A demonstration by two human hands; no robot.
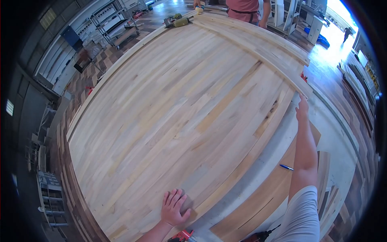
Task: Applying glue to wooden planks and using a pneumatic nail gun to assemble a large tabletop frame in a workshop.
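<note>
A large wooden panel [161, 109], made of many glued strips in pale and brown tones, fills most of the view. My left hand [175, 207] lies flat on its near edge, fingers spread, holding nothing. On the right, my right arm reaches far forward. There my right hand [302, 108] grips the near end of a long, narrow wooden strip [258, 57], which runs across the panel toward the far side. Part of the fingers is hidden at the strip's end.
Beside the panel lie a brown board [250, 201] and a blue pen [286, 167]. A red clamp-like tool [183, 235] and a dark drill [262, 236] sit at the near edge. Far off are a green power tool [177, 21] and a co-worker in a pink shirt [244, 9].
</note>
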